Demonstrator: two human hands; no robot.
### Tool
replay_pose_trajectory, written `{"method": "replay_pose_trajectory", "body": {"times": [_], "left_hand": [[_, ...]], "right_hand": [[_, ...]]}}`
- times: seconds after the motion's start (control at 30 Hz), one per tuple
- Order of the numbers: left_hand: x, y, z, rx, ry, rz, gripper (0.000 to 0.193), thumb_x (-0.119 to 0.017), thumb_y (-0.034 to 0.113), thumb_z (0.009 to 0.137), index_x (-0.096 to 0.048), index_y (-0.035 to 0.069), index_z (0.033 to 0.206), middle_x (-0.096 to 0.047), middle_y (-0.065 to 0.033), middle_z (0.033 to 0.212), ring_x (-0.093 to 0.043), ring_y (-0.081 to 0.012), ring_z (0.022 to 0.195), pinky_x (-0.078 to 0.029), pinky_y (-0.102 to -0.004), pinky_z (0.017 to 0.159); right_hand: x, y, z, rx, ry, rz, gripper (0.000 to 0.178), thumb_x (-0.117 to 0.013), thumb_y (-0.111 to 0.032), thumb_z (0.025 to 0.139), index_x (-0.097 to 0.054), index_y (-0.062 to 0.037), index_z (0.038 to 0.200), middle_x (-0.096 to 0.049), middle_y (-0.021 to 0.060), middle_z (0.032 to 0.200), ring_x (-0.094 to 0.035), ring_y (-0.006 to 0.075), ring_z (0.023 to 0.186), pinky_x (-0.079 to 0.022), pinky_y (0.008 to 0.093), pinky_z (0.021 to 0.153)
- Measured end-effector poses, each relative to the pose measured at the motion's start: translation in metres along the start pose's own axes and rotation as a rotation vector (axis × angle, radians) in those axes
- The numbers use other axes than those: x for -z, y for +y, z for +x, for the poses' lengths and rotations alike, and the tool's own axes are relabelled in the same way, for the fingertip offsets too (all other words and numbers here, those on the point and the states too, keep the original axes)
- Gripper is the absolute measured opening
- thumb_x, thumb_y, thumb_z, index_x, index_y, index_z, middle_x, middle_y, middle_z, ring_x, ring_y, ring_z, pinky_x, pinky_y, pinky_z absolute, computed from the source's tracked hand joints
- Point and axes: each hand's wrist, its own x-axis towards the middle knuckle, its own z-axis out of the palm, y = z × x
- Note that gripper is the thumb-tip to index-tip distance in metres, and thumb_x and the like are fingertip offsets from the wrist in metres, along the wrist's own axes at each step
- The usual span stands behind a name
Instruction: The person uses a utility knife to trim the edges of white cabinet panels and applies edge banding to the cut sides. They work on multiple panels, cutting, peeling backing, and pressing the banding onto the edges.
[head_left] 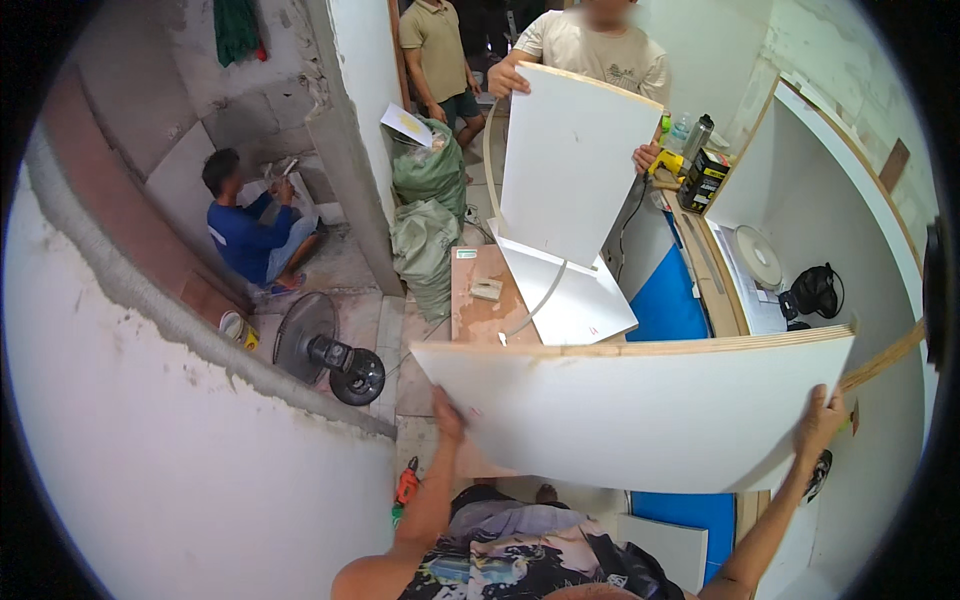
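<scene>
White and wood-edged, a wide rectangular panel (640,412) spans the near middle, our left hand (448,414) and right hand (820,424) gripping its ends; if either grip slips, it could strike the brown board (478,320) or, farther, the upright white panel (572,160) a co-worker (643,58) holds.

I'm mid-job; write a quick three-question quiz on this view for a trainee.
1. True or false: the left hand and right hand both grip the near white panel.
2. The crouching person's shirt is: a) red, b) blue, c) white.
3. Fill in: in the picture, the black fan stands to the ___ of the green sacks.

Key: 1. True; 2. b; 3. left.
</scene>
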Motion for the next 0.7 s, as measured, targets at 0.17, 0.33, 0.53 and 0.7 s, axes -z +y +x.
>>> {"method": "replay_pose_trajectory", "body": {"times": [0.17,0.33,0.53,0.7], "left_hand": [[-0.092,0.177,0.021,-0.513,0.174,0.925,0.050,-0.040,0.032,0.105,-0.058,-0.009,0.083,-0.060,-0.0174,0.072,-0.052,-0.0236,0.068,-0.043,-0.0410,0.065],[-0.195,0.307,-0.025,-0.876,0.078,1.085,0.062,-0.061,0.057,0.088,-0.057,-0.003,0.074,-0.057,-0.0172,0.061,-0.053,-0.0277,0.055,-0.043,-0.0410,0.056],[-0.325,0.334,-0.102,-1.082,-0.106,1.127,0.062,-0.083,0.060,0.064,-0.057,0.004,0.064,-0.057,-0.0074,0.054,-0.052,-0.0180,0.045,-0.043,-0.0315,0.048],[-0.412,0.330,-0.165,-1.637,-0.493,1.175,0.073,-0.076,0.078,0.055,-0.046,0.012,0.055,-0.039,-0.0014,0.046,-0.043,-0.0184,0.038,-0.035,-0.0310,0.041]], "right_hand": [[-0.069,0.140,-0.090,-0.458,0.007,0.108,0.053,-0.050,-0.045,0.101,-0.062,0.0061,0.101,-0.065,0.0109,0.088,-0.055,0.0199,0.079,-0.048,0.0357,0.073],[-0.133,0.119,-0.212,-0.817,-0.173,0.844,0.074,-0.037,-0.060,0.100,-0.043,0.0046,0.135,-0.051,0.0164,0.132,-0.047,0.0262,0.120,-0.036,0.0409,0.103],[-0.169,0.147,-0.359,-1.147,-0.569,1.429,0.085,-0.033,-0.067,0.097,-0.019,-0.0048,0.154,-0.023,0.0153,0.159,-0.026,0.0323,0.144,-0.020,0.0461,0.117],[-0.145,0.191,-0.407,-0.785,-1.447,0.689,0.067,-0.053,-0.047,0.098,-0.036,-0.0024,0.146,-0.046,0.0153,0.145,-0.044,0.0300,0.132,-0.036,0.0431,0.107]]}}
